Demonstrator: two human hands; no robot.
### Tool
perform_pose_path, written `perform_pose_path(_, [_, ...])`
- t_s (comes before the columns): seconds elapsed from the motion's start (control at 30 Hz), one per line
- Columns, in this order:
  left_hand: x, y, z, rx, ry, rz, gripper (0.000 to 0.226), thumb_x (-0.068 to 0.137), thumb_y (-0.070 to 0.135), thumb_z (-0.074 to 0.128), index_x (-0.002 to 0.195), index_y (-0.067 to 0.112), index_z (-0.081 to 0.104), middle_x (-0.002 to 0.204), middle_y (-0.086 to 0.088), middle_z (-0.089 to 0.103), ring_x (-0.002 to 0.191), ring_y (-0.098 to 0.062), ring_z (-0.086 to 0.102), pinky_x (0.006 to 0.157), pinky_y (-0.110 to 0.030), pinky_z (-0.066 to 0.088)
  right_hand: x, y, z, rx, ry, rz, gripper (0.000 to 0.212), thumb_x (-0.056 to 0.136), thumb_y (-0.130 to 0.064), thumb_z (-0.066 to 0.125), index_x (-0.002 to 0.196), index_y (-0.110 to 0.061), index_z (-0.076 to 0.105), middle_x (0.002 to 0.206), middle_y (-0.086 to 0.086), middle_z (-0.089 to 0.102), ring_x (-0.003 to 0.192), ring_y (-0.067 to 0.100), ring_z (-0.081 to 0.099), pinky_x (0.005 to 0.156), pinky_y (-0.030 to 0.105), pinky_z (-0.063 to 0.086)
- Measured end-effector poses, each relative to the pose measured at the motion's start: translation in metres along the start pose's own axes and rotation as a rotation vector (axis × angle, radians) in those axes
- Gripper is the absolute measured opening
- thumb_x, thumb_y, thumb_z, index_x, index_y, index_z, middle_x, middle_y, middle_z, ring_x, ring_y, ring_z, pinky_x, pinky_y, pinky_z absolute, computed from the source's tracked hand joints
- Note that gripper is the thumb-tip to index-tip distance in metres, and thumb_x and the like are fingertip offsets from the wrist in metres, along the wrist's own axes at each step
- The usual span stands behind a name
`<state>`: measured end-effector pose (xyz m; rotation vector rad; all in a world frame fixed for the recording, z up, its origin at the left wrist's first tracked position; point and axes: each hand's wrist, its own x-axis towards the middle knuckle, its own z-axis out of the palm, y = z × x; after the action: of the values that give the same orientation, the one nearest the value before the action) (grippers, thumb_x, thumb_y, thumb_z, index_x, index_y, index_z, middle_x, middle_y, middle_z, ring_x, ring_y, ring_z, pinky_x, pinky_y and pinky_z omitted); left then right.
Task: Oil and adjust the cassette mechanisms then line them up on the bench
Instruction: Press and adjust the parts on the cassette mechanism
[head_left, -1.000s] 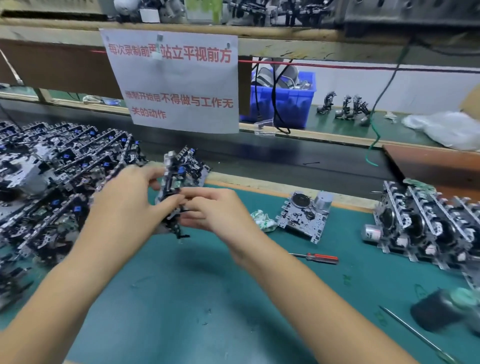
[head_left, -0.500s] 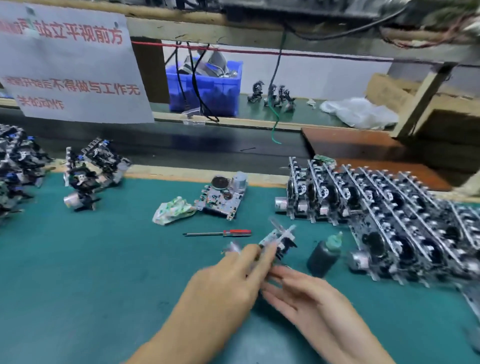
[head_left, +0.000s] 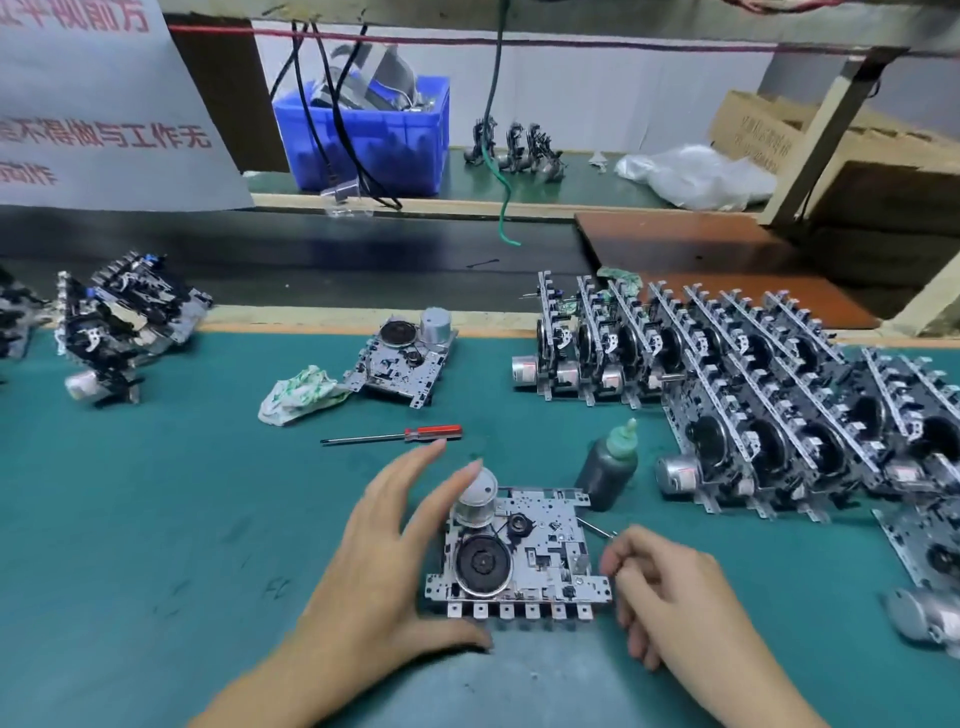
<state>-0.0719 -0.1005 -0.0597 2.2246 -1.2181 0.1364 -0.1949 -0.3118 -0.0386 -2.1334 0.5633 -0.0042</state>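
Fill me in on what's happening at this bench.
A person is working on a cassette mechanism lying flat on the green bench mat. The left hand steadies it at its left edge, a fingertip on the motor can. The right hand pinches a thin metal tool beside it. An oil bottle stands just behind, and rows of mechanisms stand lined up on the right.

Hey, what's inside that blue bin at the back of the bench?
The blue bin holds grey metal parts that stick up above its rim, and black cables hang in front of it. Whatever lies deeper is hidden by its walls.
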Motion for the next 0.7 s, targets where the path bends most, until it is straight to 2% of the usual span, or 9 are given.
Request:
perform_pose_path(0.07, [0.006, -0.008, -0.005, -0.215, -0.164, -0.098, 0.121, 0.05, 0.07, 0.078, 0.141, 0.059, 0.001, 0.147, 0.037, 0.005, 0.139, 0.007, 0.012, 0.113, -0.015, 0.015, 0.003, 0.001, 0.006, -0.157, 0.058, -0.134, 0.029, 0.087, -0.01, 0.049, 0.067, -0.031, 0.05, 0.054, -0.006, 0.058, 0.043, 0.008, 0.047, 0.049, 0.025, 0.037])
perform_pose_path(0.13, [0.008, -0.015, -0.004, -0.295, -0.214, -0.104, 0.117, 0.052, 0.066, 0.08, 0.14, 0.057, 0.004, 0.139, 0.047, 0.011, 0.135, 0.015, 0.017, 0.11, -0.008, 0.016, 0.005, 0.002, 0.01, -0.246, 0.1, -0.216, 0.036, 0.086, -0.009, 0.054, 0.065, -0.036, 0.044, 0.051, -0.018, 0.05, 0.051, 0.007, 0.044, 0.051, 0.023, 0.03])
perform_pose_path(0.23, [0.011, -0.018, -0.004, -0.313, -0.201, -0.112, 0.113, 0.052, 0.059, 0.084, 0.14, 0.05, 0.015, 0.137, 0.046, 0.019, 0.132, 0.015, 0.023, 0.107, -0.007, 0.019, 0.006, 0.004, 0.012, -0.235, 0.134, -0.252, 0.042, 0.083, -0.004, 0.057, 0.064, -0.038, 0.044, 0.044, -0.014, 0.044, 0.047, 0.008, 0.04, 0.049, 0.024, 0.027])
perform_pose_path(0.4, [0.009, -0.016, -0.003, -0.323, -0.178, -0.101, 0.113, 0.049, 0.062, 0.083, 0.141, 0.05, 0.019, 0.138, 0.042, 0.024, 0.132, 0.01, 0.027, 0.108, -0.012, 0.022, 0.007, 0.007, 0.013, -0.201, 0.162, -0.255, 0.037, 0.082, -0.003, 0.058, 0.063, -0.034, 0.049, 0.044, -0.006, 0.042, 0.045, 0.011, 0.037, 0.049, 0.025, 0.028])
perform_pose_path(0.53, [0.007, -0.013, -0.003, -0.316, -0.184, -0.103, 0.115, 0.053, 0.065, 0.08, 0.142, 0.055, 0.008, 0.139, 0.042, 0.021, 0.134, 0.009, 0.025, 0.107, -0.008, 0.02, 0.007, 0.006, 0.014, -0.198, 0.173, -0.246, 0.036, 0.082, -0.001, 0.059, 0.063, -0.031, 0.052, 0.042, -0.009, 0.04, 0.043, 0.01, 0.036, 0.047, 0.022, 0.026])
perform_pose_path(0.7, [0.008, -0.012, -0.001, -0.265, -0.13, -0.106, 0.106, 0.055, 0.052, 0.079, 0.142, 0.052, 0.017, 0.141, 0.035, 0.029, 0.13, 0.008, 0.034, 0.105, -0.01, 0.027, 0.008, 0.005, 0.016, -0.238, 0.2, -0.266, 0.044, 0.08, -0.001, 0.06, 0.061, -0.039, 0.046, 0.044, -0.017, 0.045, 0.047, 0.005, 0.044, 0.05, 0.015, 0.03])
